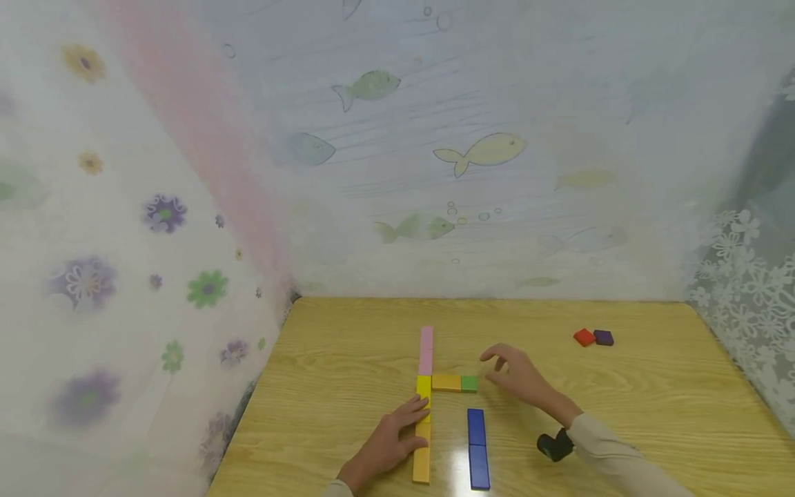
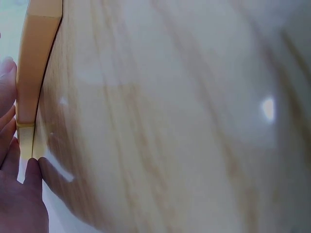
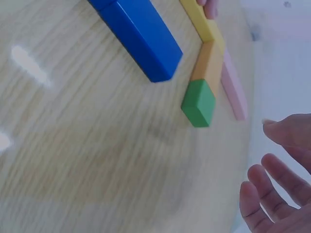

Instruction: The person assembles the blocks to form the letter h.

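A column of flat blocks lies on the table: pink blocks (image 1: 426, 352) at the far end, a yellow block (image 1: 424, 384) in the middle and an orange block (image 1: 421, 466) nearest. My left hand (image 1: 393, 435) rests along its left side, with fingers on the yellow block and thumb on the orange one. From the yellow block another orange block (image 1: 446, 383) runs right, ending in a small green block (image 1: 468, 384). Just right of the green block my right hand (image 1: 522, 376) hovers with loosely bent fingers, holding nothing; the right wrist view shows this hand (image 3: 279, 194) apart from the blocks.
Two blue blocks (image 1: 476, 428) lie end to end right of the column. Farther back on the right are a red block (image 1: 584, 337) and a dark purple block (image 1: 604, 337). A black object (image 1: 553, 447) is at the right wrist. Patterned walls stand behind the table (image 1: 348, 345) and beside it.
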`<state>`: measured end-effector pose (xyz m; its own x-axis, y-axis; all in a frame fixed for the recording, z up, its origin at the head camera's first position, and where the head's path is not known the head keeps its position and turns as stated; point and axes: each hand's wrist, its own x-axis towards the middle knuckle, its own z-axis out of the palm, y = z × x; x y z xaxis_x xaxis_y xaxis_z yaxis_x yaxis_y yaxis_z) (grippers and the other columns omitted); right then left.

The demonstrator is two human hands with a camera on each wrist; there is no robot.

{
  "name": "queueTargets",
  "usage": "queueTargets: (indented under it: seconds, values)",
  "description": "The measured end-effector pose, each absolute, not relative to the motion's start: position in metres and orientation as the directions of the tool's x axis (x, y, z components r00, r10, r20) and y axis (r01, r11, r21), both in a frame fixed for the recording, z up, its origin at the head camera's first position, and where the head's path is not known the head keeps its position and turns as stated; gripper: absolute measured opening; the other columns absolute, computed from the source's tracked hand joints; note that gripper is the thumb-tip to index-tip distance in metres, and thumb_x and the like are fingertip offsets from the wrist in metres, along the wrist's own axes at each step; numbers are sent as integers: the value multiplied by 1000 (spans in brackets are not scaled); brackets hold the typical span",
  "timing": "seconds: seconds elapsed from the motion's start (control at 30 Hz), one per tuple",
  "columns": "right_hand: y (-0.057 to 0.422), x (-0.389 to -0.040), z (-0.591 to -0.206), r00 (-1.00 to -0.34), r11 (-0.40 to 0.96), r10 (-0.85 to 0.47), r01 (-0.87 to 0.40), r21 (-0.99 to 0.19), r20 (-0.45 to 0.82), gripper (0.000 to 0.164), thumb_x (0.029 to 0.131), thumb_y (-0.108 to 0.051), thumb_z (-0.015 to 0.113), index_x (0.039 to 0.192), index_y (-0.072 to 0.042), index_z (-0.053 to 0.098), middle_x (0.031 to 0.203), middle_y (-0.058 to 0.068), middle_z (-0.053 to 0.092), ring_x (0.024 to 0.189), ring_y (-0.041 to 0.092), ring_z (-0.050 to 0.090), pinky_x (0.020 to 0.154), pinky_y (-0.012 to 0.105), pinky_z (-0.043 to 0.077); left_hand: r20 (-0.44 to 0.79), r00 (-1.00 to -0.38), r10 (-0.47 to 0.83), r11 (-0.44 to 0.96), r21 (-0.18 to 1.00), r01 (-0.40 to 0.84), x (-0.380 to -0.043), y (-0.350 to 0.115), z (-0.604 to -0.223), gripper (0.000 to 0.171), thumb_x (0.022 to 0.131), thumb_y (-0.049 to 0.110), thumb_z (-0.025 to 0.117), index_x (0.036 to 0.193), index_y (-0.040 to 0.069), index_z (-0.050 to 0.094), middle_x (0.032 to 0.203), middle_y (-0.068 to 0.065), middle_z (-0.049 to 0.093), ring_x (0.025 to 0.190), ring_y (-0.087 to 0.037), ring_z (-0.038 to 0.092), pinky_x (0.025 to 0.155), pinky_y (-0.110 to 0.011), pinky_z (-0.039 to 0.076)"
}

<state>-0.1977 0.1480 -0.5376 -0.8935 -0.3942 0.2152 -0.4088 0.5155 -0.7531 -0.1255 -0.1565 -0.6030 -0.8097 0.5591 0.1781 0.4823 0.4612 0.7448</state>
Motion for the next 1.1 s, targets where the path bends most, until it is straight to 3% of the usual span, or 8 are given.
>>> queueTargets:
  seconds: [0.33,1.1]
  values:
    - [172,-200,-525,-888,541,-370,-444,-714,272,23,82,-2,69,104,-4,65,103,14,63,82,31,59,59,26,50,192,-806,560,453,743,493,-126,-157,-605,52,88,29,65,132,3,54,145,-7,42,137,-28,32,108,-44,32]
    - [221,-203,-511,-906,610,-303,-423,-670,296,27,82,-4,71,108,-4,64,108,16,61,87,34,59,58,27,51,182,-812,554,451,754,477,-127,-157,-607,54,88,33,64,133,4,54,146,-6,42,137,-27,32,109,-43,31]
